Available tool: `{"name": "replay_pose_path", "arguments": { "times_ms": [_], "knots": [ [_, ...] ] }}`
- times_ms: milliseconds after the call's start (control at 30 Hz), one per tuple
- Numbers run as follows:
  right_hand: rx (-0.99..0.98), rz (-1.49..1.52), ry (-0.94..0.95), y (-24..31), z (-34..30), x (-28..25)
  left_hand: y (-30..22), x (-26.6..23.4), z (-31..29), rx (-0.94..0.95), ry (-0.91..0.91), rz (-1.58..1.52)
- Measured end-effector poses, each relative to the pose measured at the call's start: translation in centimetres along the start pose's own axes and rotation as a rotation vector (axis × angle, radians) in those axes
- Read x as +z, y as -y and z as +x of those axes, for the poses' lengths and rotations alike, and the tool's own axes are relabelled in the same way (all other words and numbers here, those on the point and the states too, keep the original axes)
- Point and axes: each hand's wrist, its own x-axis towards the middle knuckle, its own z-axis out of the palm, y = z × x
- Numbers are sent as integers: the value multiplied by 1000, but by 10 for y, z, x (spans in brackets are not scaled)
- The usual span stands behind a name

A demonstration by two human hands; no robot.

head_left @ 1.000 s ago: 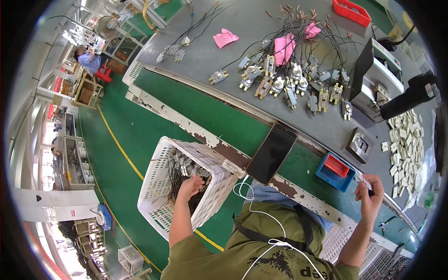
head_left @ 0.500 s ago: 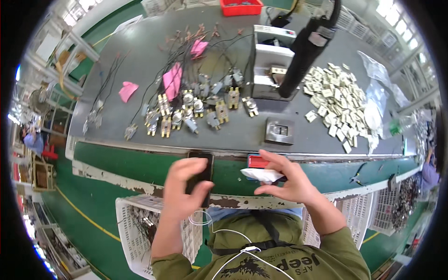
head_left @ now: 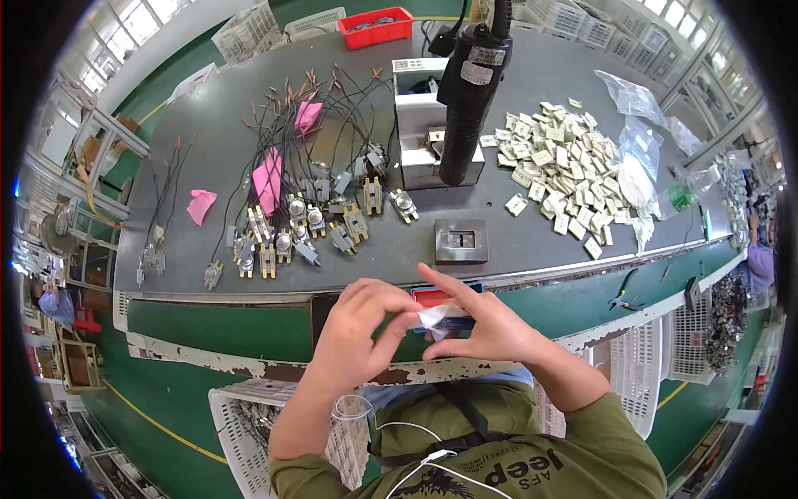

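A crumpled piece of white tissue [head_left: 434, 317] is stretched between my two hands over the green front ledge of the bench. My left hand [head_left: 356, 331] pinches its left end between thumb and fingertips. The other end runs into my right hand [head_left: 497, 329], whose index finger and thumb stand apart; its remaining fingers are mostly hidden behind the tissue. Just beyond, partly covered by my hands, lies a red and blue box [head_left: 428, 296]. A dark object shows beneath the tissue, too covered to name. On the bench above my hands sits a square metal fixture block [head_left: 461, 253].
Wired metal-and-grey parts [head_left: 301, 229] with pink scraps are spread at left. A press-like machine [head_left: 420, 125] with a black column [head_left: 465, 108] stands mid-bench. White ceramic pieces [head_left: 565, 162] are heaped right, near a plastic bottle [head_left: 690, 190]. Pliers [head_left: 623, 291] lie on the ledge.
My left hand has moved right, from above the dark phone-like object to the tissue, and now pinches it. The view has shifted, so the bench things appear further left.
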Motion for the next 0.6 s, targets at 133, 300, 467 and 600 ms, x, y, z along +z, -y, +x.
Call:
{"name": "replay_pose_path", "arguments": {
  "times_ms": [133, 300, 467, 600],
  "knots": [
    [107, 117, 30, -2, -6, -4, -2, -3, -1, -224, -66, -258],
    [185, 147, 119, 1, -7, -8, -1, -5, -1, -301, -174, -332],
    [141, 100, 153, -13, -18, -21, 0, -18, -3, -306, -207, -280],
    [89, 442, -173, -23, -25, -19, -3, -27, 3, -305, -127, -242]
  ]
}}
